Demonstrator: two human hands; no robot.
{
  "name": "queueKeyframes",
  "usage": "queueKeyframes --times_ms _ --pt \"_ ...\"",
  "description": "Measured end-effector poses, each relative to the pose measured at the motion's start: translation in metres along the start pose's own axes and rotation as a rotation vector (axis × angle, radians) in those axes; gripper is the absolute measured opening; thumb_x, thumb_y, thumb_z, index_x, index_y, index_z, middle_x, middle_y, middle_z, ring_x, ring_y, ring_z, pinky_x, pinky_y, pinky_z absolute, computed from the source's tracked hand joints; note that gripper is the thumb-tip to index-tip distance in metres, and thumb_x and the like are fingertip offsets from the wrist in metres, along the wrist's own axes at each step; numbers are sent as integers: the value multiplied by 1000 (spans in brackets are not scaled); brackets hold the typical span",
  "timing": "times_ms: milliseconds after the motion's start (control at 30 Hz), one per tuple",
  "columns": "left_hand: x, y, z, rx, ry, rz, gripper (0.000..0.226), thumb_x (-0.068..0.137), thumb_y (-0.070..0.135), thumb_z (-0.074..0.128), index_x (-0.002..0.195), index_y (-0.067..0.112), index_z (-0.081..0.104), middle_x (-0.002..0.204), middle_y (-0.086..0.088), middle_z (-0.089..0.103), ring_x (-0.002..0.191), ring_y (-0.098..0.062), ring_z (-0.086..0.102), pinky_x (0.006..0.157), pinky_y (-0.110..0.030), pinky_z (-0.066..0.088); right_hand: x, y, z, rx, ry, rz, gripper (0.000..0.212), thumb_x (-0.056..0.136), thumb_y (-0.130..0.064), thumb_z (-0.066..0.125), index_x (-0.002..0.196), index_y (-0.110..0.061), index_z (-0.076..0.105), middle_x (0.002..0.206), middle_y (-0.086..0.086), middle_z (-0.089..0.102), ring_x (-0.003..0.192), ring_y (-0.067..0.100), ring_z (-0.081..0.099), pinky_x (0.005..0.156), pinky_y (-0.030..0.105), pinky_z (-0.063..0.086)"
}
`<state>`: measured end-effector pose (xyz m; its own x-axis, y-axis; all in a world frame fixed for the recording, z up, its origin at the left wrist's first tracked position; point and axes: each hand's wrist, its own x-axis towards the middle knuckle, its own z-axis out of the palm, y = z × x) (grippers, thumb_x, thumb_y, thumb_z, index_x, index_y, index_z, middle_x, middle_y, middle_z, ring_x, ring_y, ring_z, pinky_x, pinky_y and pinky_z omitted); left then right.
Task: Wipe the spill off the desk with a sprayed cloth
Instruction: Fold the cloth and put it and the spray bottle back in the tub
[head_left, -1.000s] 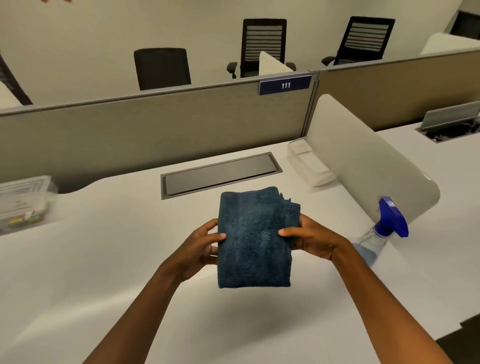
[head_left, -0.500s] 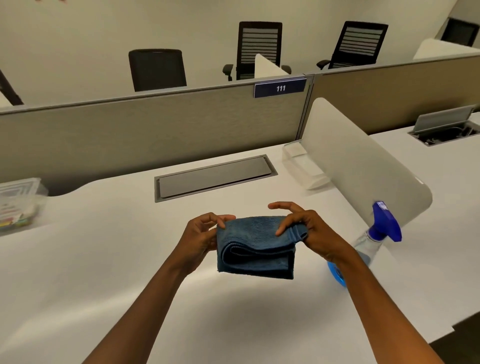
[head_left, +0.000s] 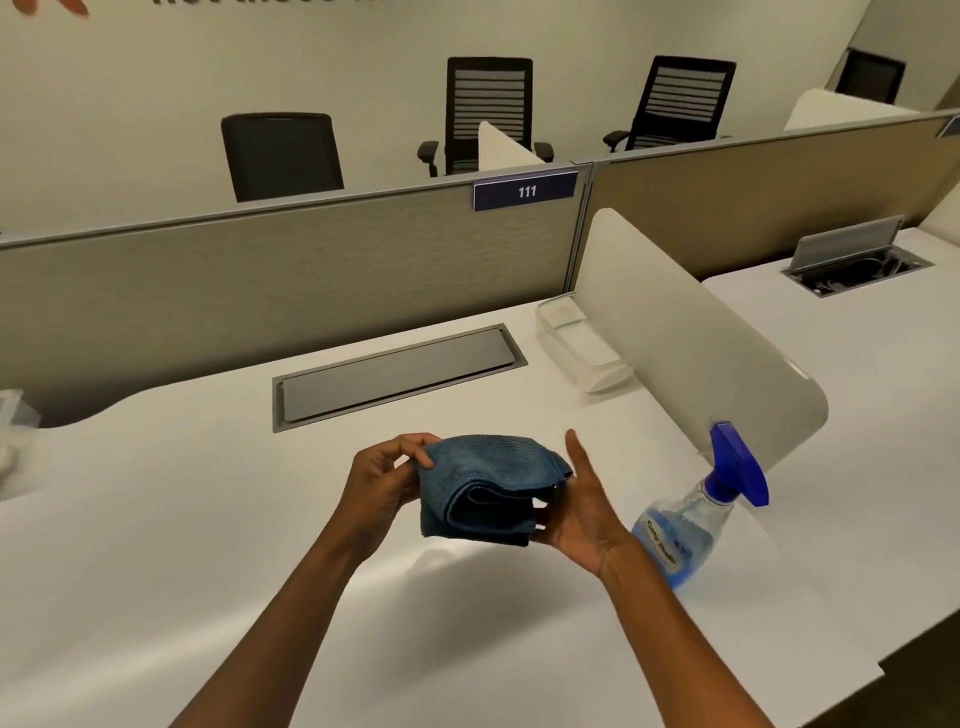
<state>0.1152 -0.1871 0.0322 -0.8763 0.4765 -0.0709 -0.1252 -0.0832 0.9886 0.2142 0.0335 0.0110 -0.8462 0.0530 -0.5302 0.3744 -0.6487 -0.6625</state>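
Observation:
A folded dark blue cloth (head_left: 488, 488) is held above the white desk (head_left: 156, 545) in front of me. My left hand (head_left: 387, 486) pinches its left edge between thumb and fingers. At the cloth's right side is my right hand (head_left: 582, 512), palm turned inward and fingers spread, its lower fingers touching the fold. A clear spray bottle (head_left: 691, 514) with blue liquid and a blue trigger head stands on the desk just right of that hand. No spill shows on the desk surface.
A grey cable hatch (head_left: 397, 376) is set into the desk behind the cloth. A curved white divider (head_left: 691, 338) rises on the right, with a clear tray (head_left: 582, 345) beside it. Beige partitions (head_left: 260, 291) close the back; black chairs (head_left: 283, 156) stand beyond.
The cloth went from hanging upright to folded flat in half. My right hand has lifted its fingers off the top and opened out beside the cloth. My left hand keeps its pinch.

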Motion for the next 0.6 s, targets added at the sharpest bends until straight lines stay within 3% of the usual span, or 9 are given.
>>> queueKeyframes --times_ms 133,200,267,400,600 --pt "20 -5 11 30 -7 43 24 86 -14 50 71 0 62 109 -17 65 100 -25 66 72 -34 57 8 -5 -5 -93 26 58 53 73 -43 80 118 -18 67 118 14 69 111 31 64 93 51 53" --pt "33 -4 16 27 -15 68 14 83 -8 52 74 -3 62 111 -19 64 101 -26 66 73 -35 58 14 -9 -9 -89 23 57 51 74 -33 82 118 -13 67 113 14 67 101 27 65 83 42 57" --pt "45 -3 21 32 -14 74 19 88 -13 50 76 -4 62 114 -19 64 103 -27 66 76 -36 58 22 -12 -14 -22 39 28 47 76 -26 80 118 -9 66 110 15 68 97 26 65 79 37 57" --pt "68 -3 33 13 -38 39 25 95 -9 48 79 2 64 119 -13 66 107 -27 66 81 -40 59 47 -25 -20 164 115 -131 53 80 -16 76 127 -3 59 125 24 63 115 37 61 98 49 50" --pt "109 -8 46 -115 -36 -63 15 95 -3 54 103 6 63 131 -13 60 113 -35 66 92 -52 55 76 -78 -16 303 317 -418 61 75 -6 79 129 -8 53 121 19 65 107 36 66 82 47 58"
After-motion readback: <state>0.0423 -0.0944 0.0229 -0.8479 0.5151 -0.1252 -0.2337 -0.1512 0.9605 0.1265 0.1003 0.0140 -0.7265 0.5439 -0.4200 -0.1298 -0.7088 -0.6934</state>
